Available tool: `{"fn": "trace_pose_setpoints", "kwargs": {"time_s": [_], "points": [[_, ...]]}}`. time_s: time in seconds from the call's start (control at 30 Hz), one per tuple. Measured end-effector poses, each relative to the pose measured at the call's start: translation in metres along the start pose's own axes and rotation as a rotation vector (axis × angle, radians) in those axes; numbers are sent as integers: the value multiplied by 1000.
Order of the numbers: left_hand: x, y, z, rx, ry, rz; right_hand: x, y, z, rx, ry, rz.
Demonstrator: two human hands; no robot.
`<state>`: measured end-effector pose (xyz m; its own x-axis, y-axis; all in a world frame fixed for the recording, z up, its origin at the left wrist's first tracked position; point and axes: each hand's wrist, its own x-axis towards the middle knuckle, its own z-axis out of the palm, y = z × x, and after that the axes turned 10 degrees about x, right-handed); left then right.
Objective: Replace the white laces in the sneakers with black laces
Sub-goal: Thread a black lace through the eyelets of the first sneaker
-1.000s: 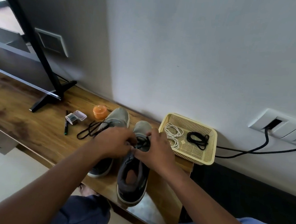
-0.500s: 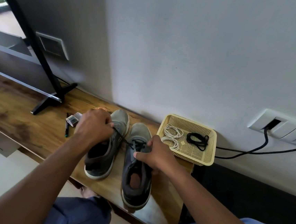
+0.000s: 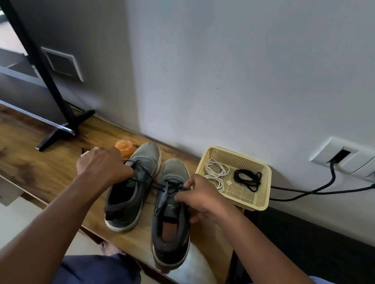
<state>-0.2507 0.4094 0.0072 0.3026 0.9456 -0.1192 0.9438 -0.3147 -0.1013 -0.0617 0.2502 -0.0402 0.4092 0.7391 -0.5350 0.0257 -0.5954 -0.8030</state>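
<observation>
While toes face the wall, right sneaker [image 3: 173,211] lengthwise, both hands' fingers [image 3: 186,184] pinching black lace [image 3: 149,180].

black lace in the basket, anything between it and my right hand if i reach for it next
Nothing visible does. The spare black lace lies uncovered in the basket, beside the white laces. The right hand holds the right sneaker.

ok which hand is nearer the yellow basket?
Right. The right hand works on the right sneaker just beside the yellow basket. The left hand is over the left sneaker, farther away.
</observation>
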Motion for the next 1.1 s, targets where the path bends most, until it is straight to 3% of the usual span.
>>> {"fn": "trace_pose_setpoints", "kwargs": {"time_s": [0.4,0.53,0.67,0.73,0.93,1.0,1.1], "points": [[8,-12,4,-23,-11,-59,-10,-8,-6,-277,139,-172],[7,-13,6,-149,17,71,-11,-9,-4,-350,136,-197],[8,-2,11,-282,86,375,-7,-10,3,-451,146,-261],[6,12,15,-146,61,495,-5,-13,8,-474,159,-336],[1,45,28,260,3,531,-1,-20,23,-441,177,-481],[5,44,28,212,-18,527,0,-20,24,-454,161,-472],[12,40,21,-92,75,507,5,-20,24,-400,147,-472]]}}
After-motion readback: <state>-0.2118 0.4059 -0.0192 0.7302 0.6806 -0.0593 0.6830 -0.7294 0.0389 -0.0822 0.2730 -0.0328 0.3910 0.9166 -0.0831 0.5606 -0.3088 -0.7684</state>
